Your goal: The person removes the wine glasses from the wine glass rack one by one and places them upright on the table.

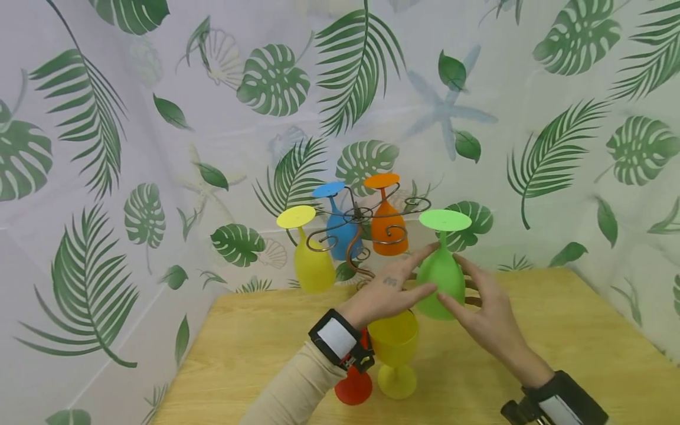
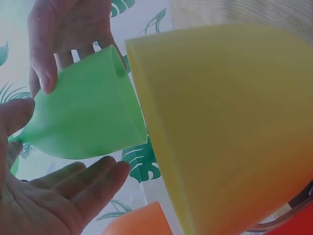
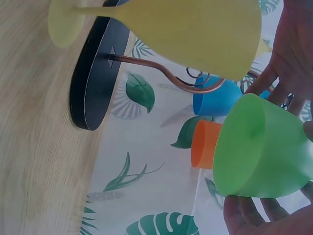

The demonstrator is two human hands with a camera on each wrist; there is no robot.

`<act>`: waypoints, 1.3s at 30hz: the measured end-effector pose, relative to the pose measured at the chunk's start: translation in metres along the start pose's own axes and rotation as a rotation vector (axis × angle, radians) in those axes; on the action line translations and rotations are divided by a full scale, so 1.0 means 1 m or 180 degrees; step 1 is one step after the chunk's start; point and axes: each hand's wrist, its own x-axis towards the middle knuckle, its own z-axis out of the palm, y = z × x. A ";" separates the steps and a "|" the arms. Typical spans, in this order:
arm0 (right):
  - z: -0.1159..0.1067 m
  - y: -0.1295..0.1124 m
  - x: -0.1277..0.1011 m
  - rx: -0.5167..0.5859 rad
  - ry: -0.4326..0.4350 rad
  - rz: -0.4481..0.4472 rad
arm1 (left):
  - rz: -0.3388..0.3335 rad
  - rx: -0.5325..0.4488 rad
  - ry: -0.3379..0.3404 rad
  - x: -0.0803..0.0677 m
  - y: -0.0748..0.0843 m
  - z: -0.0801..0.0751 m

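Illumination bright, even and diffuse; source direction cannot be determined. Shadows on the tabletop (image 1: 558,330) faint and soft. No harsh glare. Head view sharp at centre, with mild wide-angle bending at the edges. Wrist views slightly washed out; the nearest yellow goblet (image 2: 230,132) appears soft, out of focus.

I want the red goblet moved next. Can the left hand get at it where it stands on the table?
Probably, but not at once. The left hand is busy holding the green goblet together with the right hand. The red goblet stands right under the left wrist, beside the upright yellow goblet, so it would crowd the grip.
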 end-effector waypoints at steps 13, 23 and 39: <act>-0.009 -0.004 -0.015 -0.0083 0.0111 -0.0140 | 0.0223 -0.0178 -0.0162 -0.005 0.004 0.005; -0.017 0.015 -0.011 -0.0340 0.0426 -0.1295 | 0.0119 -0.0532 -0.0168 -0.007 0.008 0.004; -0.016 0.015 -0.009 -0.0292 0.0077 -0.2108 | -0.0169 -0.0926 -0.0119 -0.006 0.012 0.004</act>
